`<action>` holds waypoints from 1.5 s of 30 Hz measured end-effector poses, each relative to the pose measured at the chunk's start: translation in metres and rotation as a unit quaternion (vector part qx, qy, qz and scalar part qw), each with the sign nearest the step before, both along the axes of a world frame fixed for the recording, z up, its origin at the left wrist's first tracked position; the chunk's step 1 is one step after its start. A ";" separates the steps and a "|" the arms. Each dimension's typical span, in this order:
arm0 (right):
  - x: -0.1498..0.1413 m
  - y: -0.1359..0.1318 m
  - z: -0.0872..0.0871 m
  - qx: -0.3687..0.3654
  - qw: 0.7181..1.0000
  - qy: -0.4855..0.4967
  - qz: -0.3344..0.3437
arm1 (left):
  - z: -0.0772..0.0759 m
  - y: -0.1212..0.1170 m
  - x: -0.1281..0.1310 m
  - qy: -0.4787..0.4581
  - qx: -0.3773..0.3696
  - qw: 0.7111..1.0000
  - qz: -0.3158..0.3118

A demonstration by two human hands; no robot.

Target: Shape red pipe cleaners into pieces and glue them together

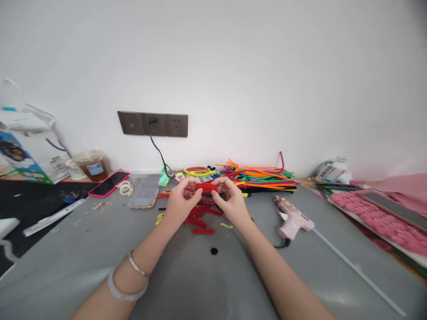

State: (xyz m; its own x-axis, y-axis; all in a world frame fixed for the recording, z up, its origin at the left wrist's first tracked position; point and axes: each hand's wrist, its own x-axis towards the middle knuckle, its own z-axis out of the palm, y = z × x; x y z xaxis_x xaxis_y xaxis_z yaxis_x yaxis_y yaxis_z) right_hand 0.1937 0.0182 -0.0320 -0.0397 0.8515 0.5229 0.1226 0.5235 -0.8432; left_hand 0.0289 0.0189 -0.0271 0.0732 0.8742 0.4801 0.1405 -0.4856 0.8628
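Between my two hands is a small bundle of red pipe cleaners, raised above the table. My left hand pinches its left end with thumb and fingers. The right end is gripped the same way by my right hand. Below them lie loose red pipe cleaner pieces, one short red piece nearest me, and a few yellow bits. A round black dot rests on the grey mat in front of my wrists.
A pink glue gun with a long glue stick lies at right. Colourful pipe cleaners are piled along the wall. Phones, a drink cup and a box stand left. Pink keyboard-like padding is far right.
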 end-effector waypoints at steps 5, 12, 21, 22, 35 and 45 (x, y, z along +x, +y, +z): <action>0.002 0.002 -0.001 -0.034 0.997 0.059 0.031 | -0.002 0.000 0.001 -0.010 -0.021 1.000 -0.007; 0.005 0.002 0.007 -0.076 0.990 0.109 0.037 | -0.001 0.000 0.001 -0.006 -0.020 0.999 -0.033; 0.016 0.006 0.013 -0.363 0.861 0.319 0.158 | 0.002 -0.003 0.002 -0.021 -0.028 0.997 -0.067; 0.016 0.005 0.013 -0.377 0.855 0.314 0.166 | 0.002 -0.003 0.002 -0.022 -0.027 0.997 -0.065; 0.012 0.004 0.008 -0.361 0.877 0.278 0.149 | -0.004 0.003 0.001 -0.054 -0.047 0.996 -0.046; 0.014 0.003 0.008 -0.305 0.911 0.235 0.149 | -0.002 0.005 0.001 -0.106 -0.084 0.990 -0.047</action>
